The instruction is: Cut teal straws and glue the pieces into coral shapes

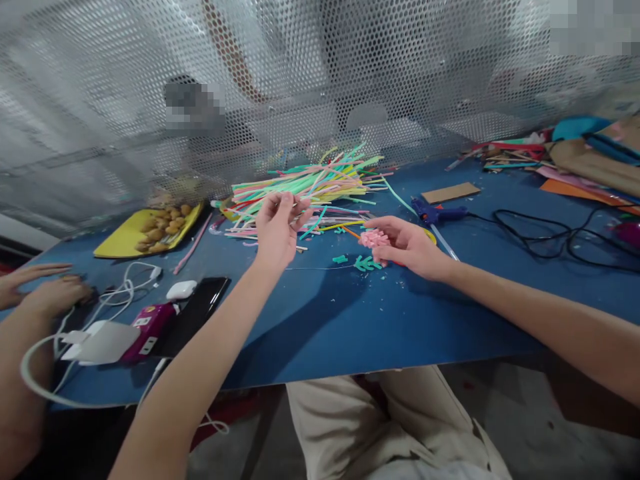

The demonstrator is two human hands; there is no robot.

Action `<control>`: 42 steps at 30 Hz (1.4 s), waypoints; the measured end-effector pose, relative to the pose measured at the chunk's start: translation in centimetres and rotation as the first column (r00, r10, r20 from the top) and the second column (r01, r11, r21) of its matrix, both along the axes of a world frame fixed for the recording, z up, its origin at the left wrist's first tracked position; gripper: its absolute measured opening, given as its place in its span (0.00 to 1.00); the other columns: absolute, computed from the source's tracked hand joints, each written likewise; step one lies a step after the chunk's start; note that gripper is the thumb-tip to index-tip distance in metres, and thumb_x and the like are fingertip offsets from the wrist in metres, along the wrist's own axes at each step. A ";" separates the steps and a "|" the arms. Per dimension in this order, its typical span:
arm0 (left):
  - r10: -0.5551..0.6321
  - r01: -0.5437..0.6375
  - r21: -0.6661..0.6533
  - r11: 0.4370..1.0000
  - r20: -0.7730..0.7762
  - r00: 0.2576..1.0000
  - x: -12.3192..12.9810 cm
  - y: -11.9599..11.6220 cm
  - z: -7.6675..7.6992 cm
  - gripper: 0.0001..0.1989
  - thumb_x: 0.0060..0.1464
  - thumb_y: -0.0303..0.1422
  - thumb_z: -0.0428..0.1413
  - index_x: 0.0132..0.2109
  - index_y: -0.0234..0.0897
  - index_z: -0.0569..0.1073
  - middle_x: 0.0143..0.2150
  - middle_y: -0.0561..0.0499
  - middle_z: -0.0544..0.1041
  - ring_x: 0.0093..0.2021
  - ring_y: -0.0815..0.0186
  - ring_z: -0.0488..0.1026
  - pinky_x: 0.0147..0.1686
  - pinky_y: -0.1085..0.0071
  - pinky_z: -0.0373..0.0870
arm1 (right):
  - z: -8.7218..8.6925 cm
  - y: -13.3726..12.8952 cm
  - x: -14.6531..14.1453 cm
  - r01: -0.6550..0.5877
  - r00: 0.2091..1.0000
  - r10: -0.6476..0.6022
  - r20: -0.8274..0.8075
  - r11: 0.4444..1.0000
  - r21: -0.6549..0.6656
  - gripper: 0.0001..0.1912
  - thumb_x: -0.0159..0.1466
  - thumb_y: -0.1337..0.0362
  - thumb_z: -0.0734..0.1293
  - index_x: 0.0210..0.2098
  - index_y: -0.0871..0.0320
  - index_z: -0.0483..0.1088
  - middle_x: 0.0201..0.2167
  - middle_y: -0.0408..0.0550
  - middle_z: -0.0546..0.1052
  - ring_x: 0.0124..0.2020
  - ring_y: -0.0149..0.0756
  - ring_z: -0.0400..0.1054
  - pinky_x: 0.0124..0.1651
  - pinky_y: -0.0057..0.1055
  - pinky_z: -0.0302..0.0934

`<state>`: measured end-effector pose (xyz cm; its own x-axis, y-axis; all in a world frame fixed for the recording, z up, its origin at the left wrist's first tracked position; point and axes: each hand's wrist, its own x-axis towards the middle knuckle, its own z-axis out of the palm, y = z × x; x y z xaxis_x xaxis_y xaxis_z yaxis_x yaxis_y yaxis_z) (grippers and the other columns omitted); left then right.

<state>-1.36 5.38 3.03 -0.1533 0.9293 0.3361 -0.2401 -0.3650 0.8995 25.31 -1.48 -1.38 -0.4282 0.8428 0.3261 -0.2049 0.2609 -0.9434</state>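
Note:
My left hand [283,223] is raised in front of the pile of colored pipe cleaners [320,180], its fingers pinched together; what they hold is too small to make out. My right hand [407,245] grips a pink fuzzy piece [374,239] between thumb and fingers, low over the blue table [310,320]. Just below that pink piece lies a green branched piece [367,263], with a small green piece [340,259] to its left. A blue glue gun [436,212] rests behind my right hand.
At the left are a yellow tray [117,235] with brown lumps, a black phone [203,307], a white case [181,289], a purple power block [147,327], cables and another person's hands [55,293]. Cardboard [451,193] and a black cord [530,240] lie right; metal mesh [300,80] stands behind.

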 end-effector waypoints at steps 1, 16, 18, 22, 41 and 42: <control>0.013 -0.012 0.008 1.000 -0.036 0.999 -0.3 0.4 -0.6 0.18 0.54 0.46 0.68 0.39 0.41 0.70 0.41 0.54 0.79 0.42 0.67 0.82 0.41 0.71 0.81 | 0.0 0.1 0.0 0.045 0.999 -0.045 0.013 0.999 0.006 0.25 0.62 0.62 0.76 0.57 0.56 0.70 0.40 0.45 0.80 0.31 0.29 0.73 0.36 0.31 0.72; 0.679 0.454 0.662 0.597 -0.718 0.154 1.3 -6.1 -2.1 0.20 0.64 0.44 0.59 0.59 0.41 0.74 0.52 0.46 0.82 0.50 0.59 0.79 0.52 0.62 0.68 | -1.1 0.2 0.3 0.047 0.996 -0.054 0.066 0.994 0.099 0.26 0.62 0.60 0.77 0.55 0.49 0.64 0.44 0.46 0.83 0.43 0.39 0.80 0.50 0.40 0.75; 0.687 0.450 0.670 0.591 -0.710 0.155 1.6 -6.2 -2.4 0.17 0.66 0.42 0.58 0.57 0.40 0.75 0.48 0.47 0.84 0.44 0.62 0.80 0.45 0.65 0.69 | -0.9 0.0 0.4 0.049 0.996 -0.060 0.070 0.988 0.144 0.24 0.63 0.60 0.76 0.53 0.49 0.63 0.48 0.48 0.82 0.48 0.40 0.79 0.53 0.40 0.74; 0.720 0.426 0.720 0.548 -0.665 0.197 1.7 -6.4 -2.5 0.13 0.65 0.38 0.60 0.54 0.41 0.77 0.40 0.51 0.85 0.35 0.66 0.78 0.36 0.67 0.64 | -0.7 -0.3 0.4 0.075 0.992 -0.099 0.079 0.963 0.257 0.17 0.66 0.61 0.73 0.51 0.52 0.66 0.52 0.51 0.81 0.54 0.41 0.77 0.59 0.43 0.72; 0.683 0.290 0.749 0.596 -0.663 0.308 1.7 -6.3 -3.4 0.09 0.64 0.36 0.61 0.51 0.49 0.79 0.42 0.56 0.86 0.35 0.68 0.82 0.35 0.65 0.63 | 0.0 -0.1 2.1 0.100 0.822 -0.485 0.299 0.639 0.762 0.17 0.67 0.62 0.71 0.55 0.49 0.74 0.50 0.47 0.82 0.51 0.42 0.77 0.57 0.39 0.72; 0.674 0.292 0.744 0.601 -0.668 0.315 1.7 -6.3 -3.4 0.09 0.64 0.36 0.61 0.51 0.49 0.79 0.42 0.56 0.86 0.36 0.68 0.82 0.36 0.65 0.64 | -0.1 -0.2 2.1 0.106 0.831 -0.478 0.283 0.637 0.764 0.15 0.67 0.62 0.71 0.53 0.49 0.75 0.49 0.46 0.82 0.50 0.41 0.78 0.56 0.39 0.73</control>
<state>0.38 -0.89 -0.38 0.5268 0.3109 0.7911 0.6303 -0.7674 -0.1181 27.37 -1.63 -1.44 -0.4444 0.5443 0.7116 0.3721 0.8347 -0.4060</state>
